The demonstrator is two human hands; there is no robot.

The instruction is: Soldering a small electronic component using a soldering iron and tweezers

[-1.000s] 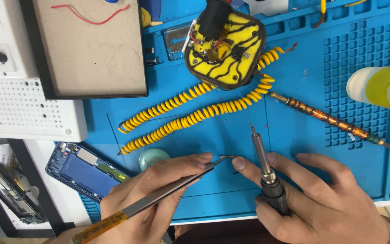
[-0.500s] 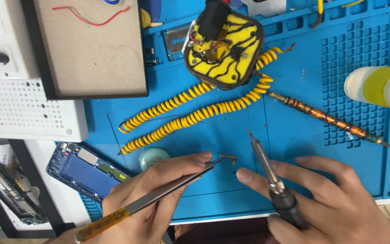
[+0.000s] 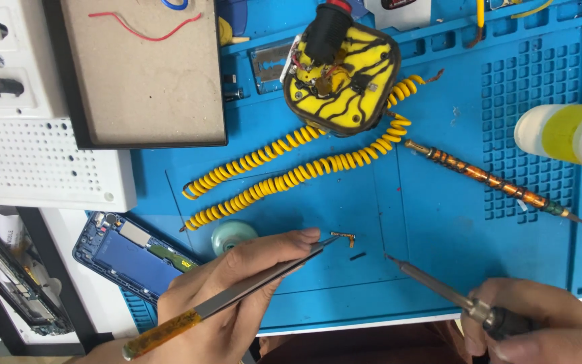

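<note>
Your left hand was closed around a pair of metal tweezers, thumb and fingers pinching the shaft about halfway along, the worn orange-tinted end pointing back toward you. The tweezer tips were shut on a small bent copper-coloured strip, which sat at the mat surface just left of the mat's centre line; whether it was lifted clear or touching the mat you could not tell from this view. A tiny dark fleck lay on the mat just below that strip.

Your right hand was wrapped tight around the dark handle of a soldering iron, low at the bottom right edge. Its thin tip pointed up and left, ending near the strip but apart from it, not touching.

All of this sat on the blue silicone work mat. Beyond the tweezers, two runs of yellow coiled cord led up to a yellow and black circuit block. A copper-wound rod lay diagonally to the right, with a white and yellow bottle past it. A pale green round piece and an opened blue phone lay beside your left hand.
</note>
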